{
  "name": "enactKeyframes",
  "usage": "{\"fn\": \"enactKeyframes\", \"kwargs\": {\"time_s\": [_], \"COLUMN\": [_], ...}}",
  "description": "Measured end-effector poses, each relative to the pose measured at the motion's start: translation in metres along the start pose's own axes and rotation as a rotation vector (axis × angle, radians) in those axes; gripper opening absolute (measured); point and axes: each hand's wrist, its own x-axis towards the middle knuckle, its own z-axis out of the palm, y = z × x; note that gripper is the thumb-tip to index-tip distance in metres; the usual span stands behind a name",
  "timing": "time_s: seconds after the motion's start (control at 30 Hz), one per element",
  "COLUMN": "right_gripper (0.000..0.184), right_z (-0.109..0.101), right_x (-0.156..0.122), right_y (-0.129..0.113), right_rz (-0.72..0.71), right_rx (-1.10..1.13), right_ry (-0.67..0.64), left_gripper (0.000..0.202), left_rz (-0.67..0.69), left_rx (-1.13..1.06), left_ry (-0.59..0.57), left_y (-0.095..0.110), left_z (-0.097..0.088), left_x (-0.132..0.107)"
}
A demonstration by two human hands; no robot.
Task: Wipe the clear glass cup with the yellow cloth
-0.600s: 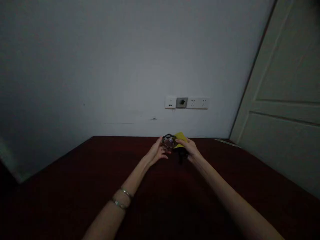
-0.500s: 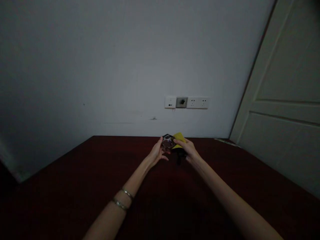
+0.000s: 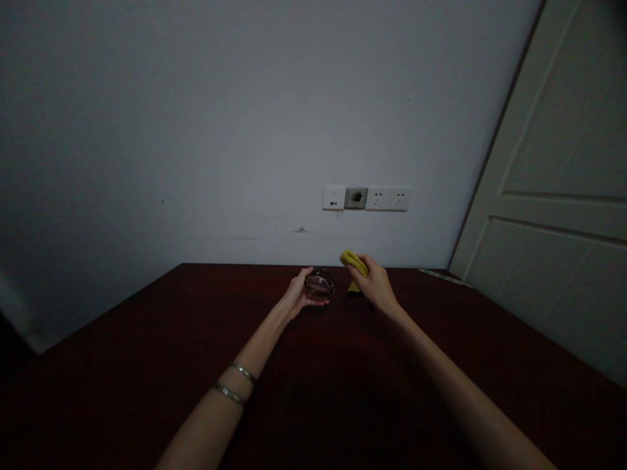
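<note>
My left hand (image 3: 295, 297) grips a small round glass ashtray (image 3: 319, 285) by its left side, low over the dark red table (image 3: 147, 365). My right hand (image 3: 375, 285) is closed round a yellow cloth (image 3: 353, 262), held just to the right of the ashtray and apart from it. Two thin bracelets circle my left forearm. Both arms stretch out toward the far edge of the table.
A white wall stands behind the table with a row of sockets (image 3: 366, 198). A pale panelled door (image 3: 558, 196) is at the right. A thin light strip (image 3: 443, 277) lies at the table's far right corner.
The cloth was pressed against the ashtray between both hands. Now my right hand has pulled the cloth away to the right, and my left hand has lowered the ashtray toward the table.
</note>
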Motion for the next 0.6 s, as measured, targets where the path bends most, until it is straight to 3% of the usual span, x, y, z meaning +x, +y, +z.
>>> {"fn": "enactKeyframes", "kwargs": {"time_s": [0.07,0.17,0.27,0.4,0.6], "right_gripper": [0.034,0.035,0.034,0.031,0.029], "right_z": [-0.004,-0.002,0.002,-0.001,-0.008], "right_x": [-0.004,-0.011,-0.014,-0.009,-0.011], "right_y": [-0.005,-0.01,-0.012,-0.009,0.001], "right_rz": [-0.144,-0.571,-0.942,-1.177,-1.42], "right_rx": [-0.057,-0.282,-0.569,-0.803,-0.907], "right_ry": [-0.088,-0.298,-0.405,-0.493,-0.625], "left_gripper": [0.046,0.048,0.048,0.05,0.05], "left_rz": [-0.058,-0.164,-0.211,-0.149,-0.064], "left_rx": [0.02,0.027,0.019,0.201,0.455], "left_ry": [-0.033,-0.098,-0.127,-0.135,-0.152], "left_y": [0.003,0.007,0.008,0.004,-0.001], "left_z": [-0.002,-0.002,-0.001,-0.003,-0.004], "left_x": [-0.001,-0.003,-0.004,-0.003,-0.004]}}
